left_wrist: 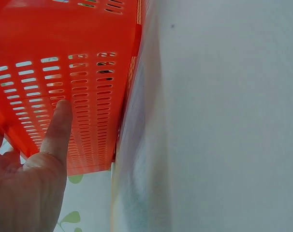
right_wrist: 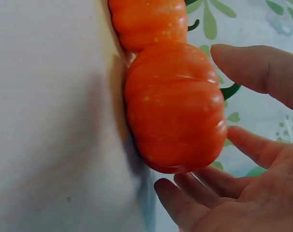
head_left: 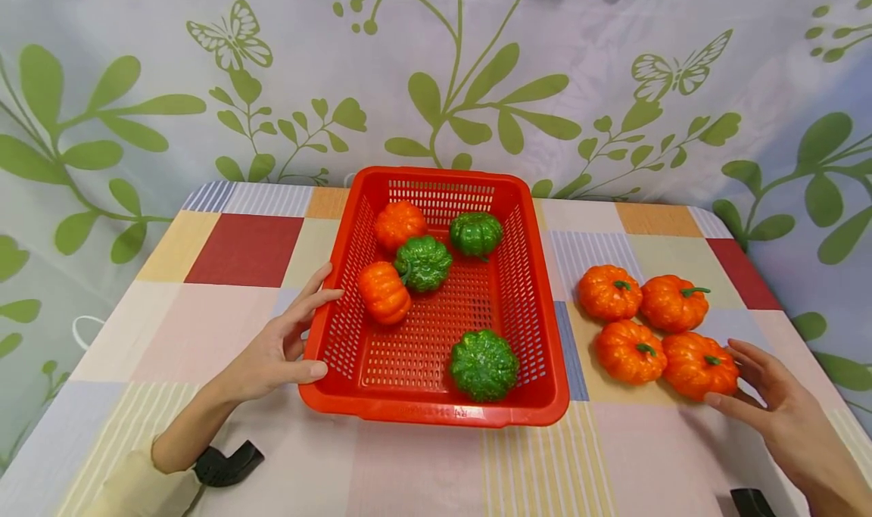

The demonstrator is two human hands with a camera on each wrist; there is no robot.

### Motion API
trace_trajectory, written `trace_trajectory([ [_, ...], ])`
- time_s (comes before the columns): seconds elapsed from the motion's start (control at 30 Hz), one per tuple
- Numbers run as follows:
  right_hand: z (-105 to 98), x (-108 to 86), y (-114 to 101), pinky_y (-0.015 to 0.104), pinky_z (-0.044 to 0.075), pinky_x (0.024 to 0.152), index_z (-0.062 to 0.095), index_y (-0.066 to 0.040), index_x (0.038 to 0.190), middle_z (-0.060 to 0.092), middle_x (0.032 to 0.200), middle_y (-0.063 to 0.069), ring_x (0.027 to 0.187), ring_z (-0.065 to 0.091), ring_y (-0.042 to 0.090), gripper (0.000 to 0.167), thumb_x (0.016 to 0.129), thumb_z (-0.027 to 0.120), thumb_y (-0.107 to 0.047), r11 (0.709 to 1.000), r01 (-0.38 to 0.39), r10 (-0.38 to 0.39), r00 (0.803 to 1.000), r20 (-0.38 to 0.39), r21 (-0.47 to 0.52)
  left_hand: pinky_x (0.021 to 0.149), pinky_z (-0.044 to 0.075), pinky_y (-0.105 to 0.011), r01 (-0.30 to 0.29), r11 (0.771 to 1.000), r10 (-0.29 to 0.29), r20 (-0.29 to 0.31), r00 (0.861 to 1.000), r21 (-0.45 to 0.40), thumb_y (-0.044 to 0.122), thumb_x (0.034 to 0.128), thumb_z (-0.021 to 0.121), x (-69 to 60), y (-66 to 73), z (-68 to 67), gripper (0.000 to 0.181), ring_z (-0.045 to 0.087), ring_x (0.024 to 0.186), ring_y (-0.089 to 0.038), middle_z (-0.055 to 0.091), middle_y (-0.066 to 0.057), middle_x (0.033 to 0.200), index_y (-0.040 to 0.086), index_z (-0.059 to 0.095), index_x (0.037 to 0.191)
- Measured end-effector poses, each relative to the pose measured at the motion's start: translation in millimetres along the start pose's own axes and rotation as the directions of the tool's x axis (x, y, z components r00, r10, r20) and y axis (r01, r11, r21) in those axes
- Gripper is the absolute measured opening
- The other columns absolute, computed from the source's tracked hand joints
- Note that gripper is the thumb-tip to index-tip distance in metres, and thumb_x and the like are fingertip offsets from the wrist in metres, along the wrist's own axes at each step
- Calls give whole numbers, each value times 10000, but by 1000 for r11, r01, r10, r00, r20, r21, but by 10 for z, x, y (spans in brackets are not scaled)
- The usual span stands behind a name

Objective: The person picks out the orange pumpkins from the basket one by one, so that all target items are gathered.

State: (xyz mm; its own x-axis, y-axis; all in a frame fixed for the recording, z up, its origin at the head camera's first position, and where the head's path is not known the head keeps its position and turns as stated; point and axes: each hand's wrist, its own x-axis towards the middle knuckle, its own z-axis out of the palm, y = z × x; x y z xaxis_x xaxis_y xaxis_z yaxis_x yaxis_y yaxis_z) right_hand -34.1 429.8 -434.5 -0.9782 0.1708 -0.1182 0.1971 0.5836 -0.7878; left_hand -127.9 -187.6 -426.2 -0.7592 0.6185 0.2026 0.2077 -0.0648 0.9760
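My left hand [head_left: 275, 350] rests against the left side of a red plastic basket [head_left: 436, 411], fingertips and thumb at its rim. In the left wrist view a straight digit lies along the basket's slotted outer wall [left_wrist: 95, 104]. My right hand [head_left: 783, 407] is spread around the nearest-right orange pumpkin [head_left: 698, 365]. The right wrist view shows the thumb apart from this pumpkin [right_wrist: 175, 108] and fingers below and beside it; whether one touches cannot be told. Beside it sit more orange pumpkins [head_left: 630, 352], [head_left: 674, 303], [head_left: 608, 292].
Inside the basket are green pumpkins [head_left: 484, 365], [head_left: 424, 263], [head_left: 475, 234] and orange pumpkins [head_left: 384, 293], [head_left: 400, 226]. A patchwork cloth [head_left: 422, 468] covers the table. Behind it hangs a leaf-patterned curtain [head_left: 306, 63]. A black device [head_left: 228, 464] sits by my left wrist.
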Motion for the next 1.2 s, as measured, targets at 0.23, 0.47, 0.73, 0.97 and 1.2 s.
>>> trace_trajectory([
  [0.23,-23,-60,-52,6,388,816,328,-297,1512,324,1455,-126,1241,326,-56,683,963,579,22,971,84,-58,991,-116,226,961,498,-383,-3,1000,3,1,1000,5,-16,842,670,-1,5,-2,772,278,1419,-244,-77,8,1651,-23,279,1508],
  [0.47,30,-63,-276,127,299,1065,464,-9,1427,442,1391,12,1273,369,94,612,884,437,271,716,371,-173,915,-364,592,955,502,-386,-1,1000,1,-3,1000,0,-7,843,673,-8,10,-4,774,270,1418,-236,-76,5,1651,-32,274,1506],
  [0.73,72,-93,-608,158,431,978,387,183,1390,505,1388,153,1257,481,201,591,824,395,353,601,490,-334,871,-359,631,951,502,-398,0,1000,0,5,1000,-13,-5,842,674,4,11,-4,778,264,1420,-243,-81,8,1650,-38,268,1505],
  [0.97,157,-104,-1040,233,419,1025,341,236,1367,414,1425,222,1318,419,273,617,775,416,394,604,517,-512,835,-202,607,946,505,-398,-2,1000,2,1,1000,-2,4,842,677,3,9,-4,775,271,1416,-235,-74,6,1650,-30,278,1505],
  [1.2,247,-122,-1495,202,411,1027,365,215,1363,350,1464,257,1408,231,315,629,765,492,368,691,500,-532,841,-101,522,928,514,-402,-1,1000,1,-3,1000,6,12,845,677,4,2,-8,767,288,1403,-232,-67,4,1651,-37,281,1500],
])
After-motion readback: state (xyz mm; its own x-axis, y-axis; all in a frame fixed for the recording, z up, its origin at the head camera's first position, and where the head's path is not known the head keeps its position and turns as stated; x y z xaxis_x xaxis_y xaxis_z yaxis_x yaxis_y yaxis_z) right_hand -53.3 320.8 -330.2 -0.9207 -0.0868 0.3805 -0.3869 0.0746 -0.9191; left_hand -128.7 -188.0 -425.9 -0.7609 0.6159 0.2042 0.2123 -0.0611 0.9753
